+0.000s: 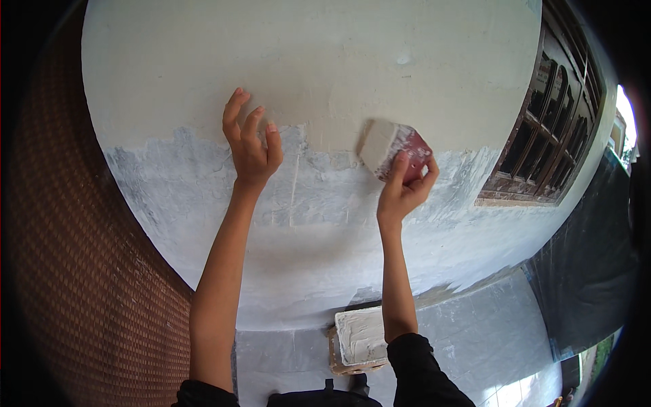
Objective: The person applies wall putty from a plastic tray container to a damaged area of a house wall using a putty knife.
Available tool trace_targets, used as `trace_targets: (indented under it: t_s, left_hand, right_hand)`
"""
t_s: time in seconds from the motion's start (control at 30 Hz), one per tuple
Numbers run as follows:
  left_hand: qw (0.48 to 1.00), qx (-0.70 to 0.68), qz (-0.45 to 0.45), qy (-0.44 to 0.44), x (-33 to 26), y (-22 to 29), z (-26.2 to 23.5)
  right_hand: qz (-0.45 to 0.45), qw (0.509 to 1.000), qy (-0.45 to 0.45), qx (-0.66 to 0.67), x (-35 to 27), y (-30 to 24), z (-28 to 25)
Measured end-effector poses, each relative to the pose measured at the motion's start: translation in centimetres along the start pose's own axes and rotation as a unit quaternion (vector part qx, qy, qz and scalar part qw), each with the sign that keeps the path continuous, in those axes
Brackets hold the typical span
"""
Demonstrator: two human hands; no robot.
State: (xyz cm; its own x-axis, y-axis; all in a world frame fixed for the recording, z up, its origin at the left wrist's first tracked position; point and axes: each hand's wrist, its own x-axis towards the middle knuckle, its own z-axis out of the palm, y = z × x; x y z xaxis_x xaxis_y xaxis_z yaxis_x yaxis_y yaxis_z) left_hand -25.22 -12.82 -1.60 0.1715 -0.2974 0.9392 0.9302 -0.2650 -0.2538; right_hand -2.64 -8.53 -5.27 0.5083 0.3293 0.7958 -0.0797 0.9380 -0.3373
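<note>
My right hand (403, 191) grips a flat, dark red spreader (416, 150), thumb on the near face and fingers round its edge. Pale putty coats the spreader's left part, which is close to or touching the wall (325, 68). My left hand (253, 144) is raised in front of the wall with its fingers apart and bent, holding nothing. Across the wall runs a ragged border between the cream upper part and a whitish, streaked coat (312, 190) lower down.
A putty-filled tray (358, 332) stands on a cardboard box (334, 353) on the grey tiled floor (278, 346). Woven brown matting (122, 285) rises along the left. At the right are a dark wooden window (549, 122) and a black sheet (590, 251).
</note>
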Motion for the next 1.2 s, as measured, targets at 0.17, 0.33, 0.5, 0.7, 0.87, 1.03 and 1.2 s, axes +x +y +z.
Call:
trace_targets:
  t_s: [0.17, 0.33, 0.5, 0.7, 0.87, 1.03, 1.2]
  left_hand:
    - [0.999, -0.027, -0.014, 0.032, -0.5, -0.3, 0.2]
    - [1.0, -0.005, -0.006, 0.016, -0.2, 0.0, 0.3]
    - [0.999, -0.018, -0.014, 0.031, -0.4, -0.4, 0.4]
    - [0.999, -0.014, -0.009, 0.027, -0.4, -0.3, 0.5]
    - [1.0, -0.008, -0.013, 0.019, -0.3, -0.2, 0.1]
    - [1.0, -0.001, -0.006, -0.001, -0.5, 0.1, 0.0]
    - [0.999, -0.013, -0.019, 0.024, -0.2, -0.3, 0.2]
  right_hand:
    - [-0.032, 0.986, -0.13, -0.099, -1.7, 0.6, 2.6]
    - [0.005, 1.0, -0.011, -0.029, 0.8, 0.3, -0.1]
    - [0.011, 0.989, -0.138, -0.051, -2.4, 0.1, 2.8]
    - [0.035, 0.999, 0.004, -0.023, 0.3, 1.1, -1.8]
    - [0.043, 0.986, -0.147, -0.065, -3.0, 0.3, -0.1]
    - [0.066, 0.997, 0.025, 0.015, 0.0, 0.6, -1.5]
    - [0.004, 0.988, -0.138, -0.068, -3.0, -0.2, 2.6]
